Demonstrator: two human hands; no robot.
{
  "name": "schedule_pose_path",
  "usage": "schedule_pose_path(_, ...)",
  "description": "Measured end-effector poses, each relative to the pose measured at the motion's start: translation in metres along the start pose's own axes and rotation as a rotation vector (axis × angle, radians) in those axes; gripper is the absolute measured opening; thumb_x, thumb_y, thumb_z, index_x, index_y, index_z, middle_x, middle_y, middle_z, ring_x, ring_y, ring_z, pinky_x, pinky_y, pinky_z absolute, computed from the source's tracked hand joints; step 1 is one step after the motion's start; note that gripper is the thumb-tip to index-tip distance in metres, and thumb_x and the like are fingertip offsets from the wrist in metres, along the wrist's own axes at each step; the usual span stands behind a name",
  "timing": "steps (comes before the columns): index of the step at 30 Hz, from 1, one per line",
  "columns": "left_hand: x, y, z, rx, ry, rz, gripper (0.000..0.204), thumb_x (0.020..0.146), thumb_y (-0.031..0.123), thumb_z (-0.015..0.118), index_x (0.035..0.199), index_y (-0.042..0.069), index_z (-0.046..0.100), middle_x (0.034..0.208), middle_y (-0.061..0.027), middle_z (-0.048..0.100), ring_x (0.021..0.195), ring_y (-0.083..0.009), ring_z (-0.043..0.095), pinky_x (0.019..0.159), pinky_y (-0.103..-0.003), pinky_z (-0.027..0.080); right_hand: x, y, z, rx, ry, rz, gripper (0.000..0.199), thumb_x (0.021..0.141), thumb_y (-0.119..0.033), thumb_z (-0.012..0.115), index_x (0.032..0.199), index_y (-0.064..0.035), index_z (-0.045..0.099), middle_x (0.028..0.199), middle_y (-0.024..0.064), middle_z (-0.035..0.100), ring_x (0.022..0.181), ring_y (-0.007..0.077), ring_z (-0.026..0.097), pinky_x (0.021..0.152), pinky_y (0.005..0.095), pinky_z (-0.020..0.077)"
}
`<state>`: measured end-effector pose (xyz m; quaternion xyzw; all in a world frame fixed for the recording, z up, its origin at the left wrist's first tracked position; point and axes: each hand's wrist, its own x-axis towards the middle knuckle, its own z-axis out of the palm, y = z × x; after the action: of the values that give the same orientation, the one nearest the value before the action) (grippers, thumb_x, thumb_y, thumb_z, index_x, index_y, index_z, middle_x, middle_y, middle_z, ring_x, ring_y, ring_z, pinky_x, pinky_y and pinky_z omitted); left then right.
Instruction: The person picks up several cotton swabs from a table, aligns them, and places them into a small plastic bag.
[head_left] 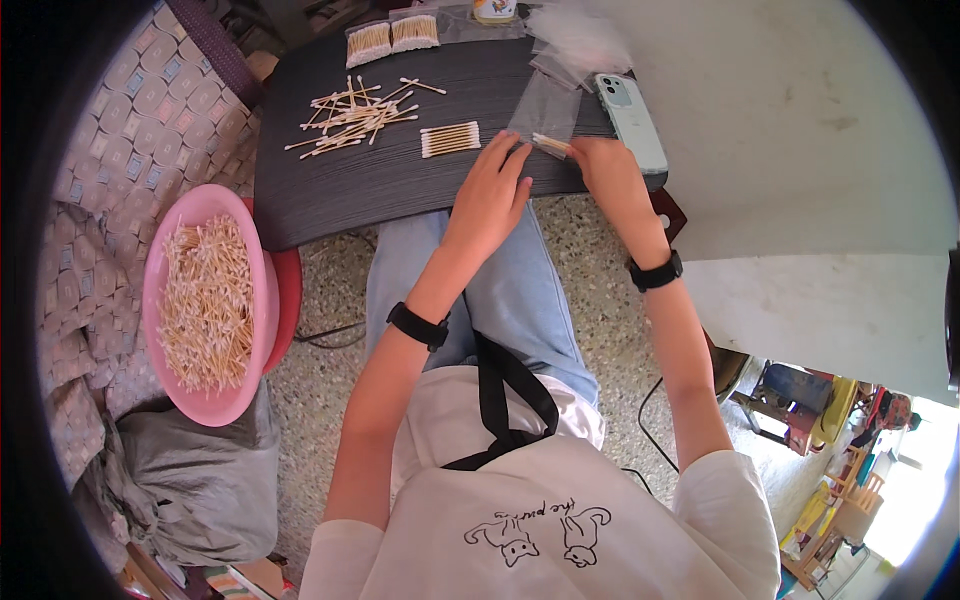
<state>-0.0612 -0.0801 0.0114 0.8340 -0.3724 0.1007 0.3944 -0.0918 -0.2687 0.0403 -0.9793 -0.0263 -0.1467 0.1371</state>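
Observation:
Over the near right part of the dark table (340, 200), my right hand (612, 175) pinches a few wooden-stick cotton swabs (552, 146). Their white tips lie at the mouth of a clear plastic bag (548, 105); whether they are inside it or on top I cannot tell. My left hand (488, 195) rests beside the bag's lower left corner, fingers stretched out and apart, the fingertips at the bag's edge. Just left of that hand lies a neat row of cotton swabs (450, 139). Farther left is a loose, crisscrossed heap of cotton swabs (360, 118).
A phone (632, 122) lies at the table's right edge, below a stack of clear bags (580, 45). Two filled swab packs (392, 38) sit at the back. A pink basin (160, 300) full of swabs stands at my left. A pale wall (780, 130) borders the right.

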Motion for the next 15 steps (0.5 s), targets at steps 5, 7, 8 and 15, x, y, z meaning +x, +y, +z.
schedule_pose_path(5,0.003,-0.008,0.006,0.116,0.042,0.056,0.034,0.088,0.01,0.058,0.121,0.0,0.055,0.13,-0.0154,0.051,0.129,-0.0319,0.042,0.104,-0.041,0.039,-0.026,0.0,-0.009,0.102,0.016,-0.036,0.016,0.088,-0.015,0.057,0.083,-0.0009,0.062,0.077,0.0184,0.062,0.073,0.0359,0.061,0.063,0.0448,0.0476)
schedule_pose_path(7,0.004,-0.008,0.01,0.199,0.057,0.086,0.032,0.088,0.009,0.058,0.118,0.0,0.057,0.127,-0.0149,0.054,0.127,-0.0314,0.043,0.103,-0.04,0.04,-0.034,0.001,-0.013,0.146,0.033,-0.032,0.015,0.088,-0.015,0.058,0.085,-0.0009,0.063,0.078,0.0189,0.061,0.073,0.0361,0.061,0.063,0.0451,0.0471)
schedule_pose_path(8,0.004,-0.008,0.011,0.206,0.089,0.102,0.027,0.085,0.009,0.06,0.111,0.0,0.061,0.118,-0.0132,0.058,0.12,-0.0301,0.048,0.099,-0.04,0.042,-0.036,0.001,-0.015,0.16,0.044,-0.024,0.015,0.088,-0.015,0.059,0.086,-0.0004,0.063,0.078,0.0193,0.062,0.072,0.0363,0.061,0.062,0.0444,0.0467)
schedule_pose_path(15,-0.005,0.011,0.002,0.18,0.052,0.123,0.009,0.075,0.006,0.069,0.082,0.001,0.067,0.084,-0.0059,0.059,0.083,-0.023,0.058,0.073,-0.035,0.05,-0.065,-0.031,-0.045,0.394,0.046,0.321,0.017,0.087,-0.014,0.063,0.091,0.0021,0.067,0.066,0.017,0.061,0.054,0.0262,0.057,0.053,0.0328,0.0431)
